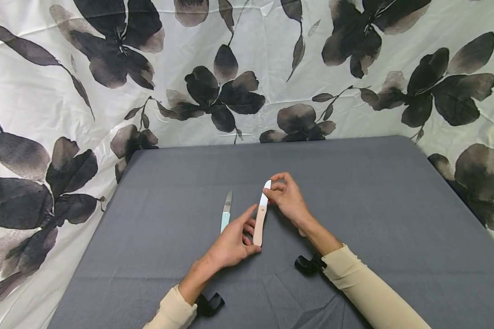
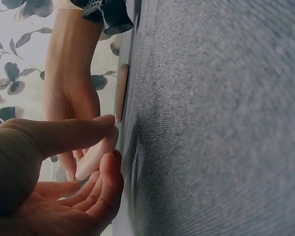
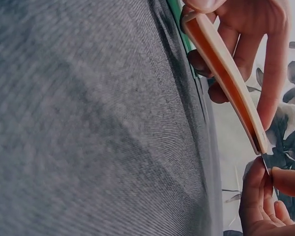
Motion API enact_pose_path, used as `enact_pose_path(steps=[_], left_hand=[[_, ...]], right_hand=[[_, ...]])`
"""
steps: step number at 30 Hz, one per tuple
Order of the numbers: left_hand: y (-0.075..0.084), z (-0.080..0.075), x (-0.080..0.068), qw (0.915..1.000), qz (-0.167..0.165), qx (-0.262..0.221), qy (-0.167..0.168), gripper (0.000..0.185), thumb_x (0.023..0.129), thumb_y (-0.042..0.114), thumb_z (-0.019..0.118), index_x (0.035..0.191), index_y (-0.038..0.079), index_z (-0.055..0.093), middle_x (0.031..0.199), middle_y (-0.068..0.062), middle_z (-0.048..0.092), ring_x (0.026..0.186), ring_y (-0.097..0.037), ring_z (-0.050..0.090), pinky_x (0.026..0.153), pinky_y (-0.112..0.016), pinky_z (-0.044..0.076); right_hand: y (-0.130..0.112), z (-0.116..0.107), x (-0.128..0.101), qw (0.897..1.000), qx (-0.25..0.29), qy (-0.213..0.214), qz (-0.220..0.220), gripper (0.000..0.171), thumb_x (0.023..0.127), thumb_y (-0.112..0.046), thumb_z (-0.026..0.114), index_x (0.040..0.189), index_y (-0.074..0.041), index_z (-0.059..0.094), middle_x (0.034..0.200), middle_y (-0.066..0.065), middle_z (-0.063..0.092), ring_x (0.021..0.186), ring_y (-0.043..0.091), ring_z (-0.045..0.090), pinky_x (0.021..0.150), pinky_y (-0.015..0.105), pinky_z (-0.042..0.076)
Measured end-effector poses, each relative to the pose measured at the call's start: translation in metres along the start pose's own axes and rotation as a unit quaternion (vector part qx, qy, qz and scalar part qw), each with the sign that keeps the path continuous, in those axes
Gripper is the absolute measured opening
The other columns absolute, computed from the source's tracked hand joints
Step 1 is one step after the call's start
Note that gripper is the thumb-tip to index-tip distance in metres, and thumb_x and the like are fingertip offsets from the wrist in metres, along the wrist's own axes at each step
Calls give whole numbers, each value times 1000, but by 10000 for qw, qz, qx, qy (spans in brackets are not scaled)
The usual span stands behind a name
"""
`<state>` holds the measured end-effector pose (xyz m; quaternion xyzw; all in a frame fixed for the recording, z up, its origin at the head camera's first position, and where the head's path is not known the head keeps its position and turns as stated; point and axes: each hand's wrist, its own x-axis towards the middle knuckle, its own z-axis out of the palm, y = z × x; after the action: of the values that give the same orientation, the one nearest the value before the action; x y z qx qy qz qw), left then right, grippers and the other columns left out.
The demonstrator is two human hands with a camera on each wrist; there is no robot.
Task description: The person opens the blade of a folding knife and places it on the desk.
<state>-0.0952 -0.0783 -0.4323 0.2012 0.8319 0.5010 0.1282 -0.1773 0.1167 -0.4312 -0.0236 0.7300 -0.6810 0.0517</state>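
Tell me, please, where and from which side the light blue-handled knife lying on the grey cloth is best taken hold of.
Take the light blue-handled knife by its blue handle, the end nearer the person, coming from above and from its left. The bare blade points away, and the left hand and peach-handled knife crowd its right side.

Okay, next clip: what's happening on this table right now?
A person is working with both hands over a grey-covered table. The left hand holds the lower end of a peach-handled knife, while the right hand pinches its white blade end. A second knife with a light blue handle lies on the cloth just left of it, untouched, its bare metal blade pointing away from the person. A floral curtain hangs behind the table.
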Motion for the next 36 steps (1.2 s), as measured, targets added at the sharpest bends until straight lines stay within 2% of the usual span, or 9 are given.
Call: enact_pose_path(steps=[7,11,16,21,26,32,36], left_hand=[[-1,1,-1,9999,31,106,4,98,78,-9,84,161,0,33,120,-17,64,96,-20,64,70,-20,55],[-2,1,-1,10000,17,79,-56,97,78,-8,85,160,0,35,119,-18,65,92,-18,65,71,-20,57],[-3,0,-5,9992,38,388,27,95,77,-5,87,158,-2,38,121,-18,64,88,-19,66,67,-20,56],[-5,1,-8,9973,83,726,95,93,77,-2,89,156,-1,42,125,-17,59,96,-21,64,66,-20,53],[-6,1,-9,9940,1,1090,121,90,76,3,90,153,-3,45,124,-15,56,94,-20,60,68,-20,49],[-6,1,-9,9914,-99,1292,171,89,75,6,92,151,-4,48,120,-12,56,93,-17,58,81,-22,48],[-6,1,-9,9915,-160,1287,141,91,75,7,92,152,-4,46,116,-11,54,92,-16,57,81,-21,47]], right_hand=[[3,1,1,9992,-392,-54,-93,41,98,-3,69,132,2,47,90,7,70,72,8,67,71,27,57],[4,2,0,9972,-725,-106,-134,40,97,-6,71,130,0,49,96,11,69,75,8,66,69,24,53],[7,4,-1,9942,-1029,-254,-163,38,97,-7,70,130,-2,50,104,15,69,79,11,65,68,22,51],[8,6,-4,9888,-1390,-479,-246,39,98,-5,69,132,1,51,110,20,68,90,19,69,75,25,56],[8,8,-7,9812,-1829,-577,-191,41,100,-10,68,136,0,53,118,21,67,104,30,69,84,35,56],[6,9,-7,9755,-2107,-614,-140,43,100,-13,68,140,0,56,122,21,66,108,31,67,88,38,55],[6,9,-6,9708,-2305,-656,-113,44,100,-14,68,141,0,57,123,20,66,108,31,67,86,37,55]])
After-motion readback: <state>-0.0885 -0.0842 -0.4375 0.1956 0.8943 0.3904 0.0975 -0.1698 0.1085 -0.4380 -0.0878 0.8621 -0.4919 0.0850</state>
